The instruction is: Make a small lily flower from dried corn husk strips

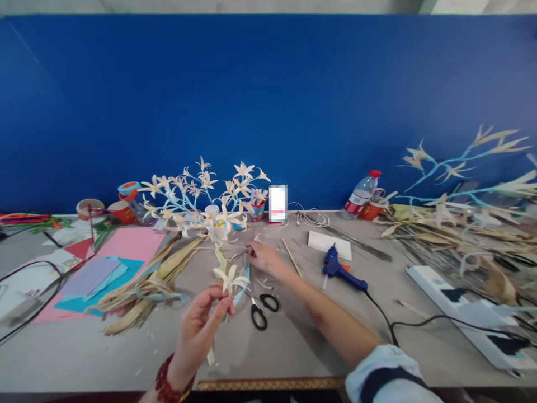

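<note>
My left hand [205,318] is closed in a pinch under a cream-coloured flower [230,278] with narrow pointed petals, apparently made of corn husk. My right hand [265,258] reaches farther out over the table, fingers drawn together and pointing left. Whatever lies in its fingertips is too small to make out. A pale blue strip [246,272] hangs or lies just below those fingertips. Black-handled scissors [259,318] lie between my two forearms. Beyond my hands stand branches of similar flowers [206,180] on light blue stems.
At right lie a blue glue gun [340,269], a white box [329,244] and a power strip [444,296]. Dried husks [146,285] and coloured paper [134,240] cover the left side. A bottle [362,195] and a lit phone [277,203] stand by the blue partition.
</note>
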The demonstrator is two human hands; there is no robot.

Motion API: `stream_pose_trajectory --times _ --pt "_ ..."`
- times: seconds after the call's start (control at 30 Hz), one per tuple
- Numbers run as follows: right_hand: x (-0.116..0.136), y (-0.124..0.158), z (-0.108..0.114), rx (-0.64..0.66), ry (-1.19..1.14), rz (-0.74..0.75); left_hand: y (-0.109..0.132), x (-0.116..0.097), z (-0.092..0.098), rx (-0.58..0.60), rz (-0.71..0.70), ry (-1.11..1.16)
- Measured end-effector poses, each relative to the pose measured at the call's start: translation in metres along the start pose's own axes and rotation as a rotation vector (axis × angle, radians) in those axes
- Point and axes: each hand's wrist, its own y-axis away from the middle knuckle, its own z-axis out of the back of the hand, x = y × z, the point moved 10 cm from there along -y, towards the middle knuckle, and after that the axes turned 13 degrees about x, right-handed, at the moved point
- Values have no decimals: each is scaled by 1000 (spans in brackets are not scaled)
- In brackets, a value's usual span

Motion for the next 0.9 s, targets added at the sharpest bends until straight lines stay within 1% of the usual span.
stream_pose_trajectory --times 0.07,0.17,0.3,0.4,0.53,0.6,0.63,0.67,0.73,0.83,0.9 --pt "2 -9 -5 8 -34 17 6 9 2 2 18 -15" --pt "1 -2 0 18 -100 48 11 21 2 31 39 -50" --pt "-7 31 19 78 -180 64 7 28 -8 95 61 -79" --pt "-10 61 38 99 -174 59 -3 27 -21 120 68 -26" --pt "-8 91 61 17 -67 6 -15 23 -40 132 79 114" --pt "-4 102 66 -20 -18 -1 -18 23 -47 144 92 178" --pt "1 105 67 -25 -21 23 -20 23 -51 151 96 207" --pt "5 108 66 -21 -58 59 -22 23 -53 154 98 235" --pt "11 112 59 13 -257 112 -27 22 -56 152 96 280" --pt "9 113 45 68 -702 89 -37 16 -58 146 93 317" --pt "11 113 40 54 -906 76 -44 10 -62 150 93 353"
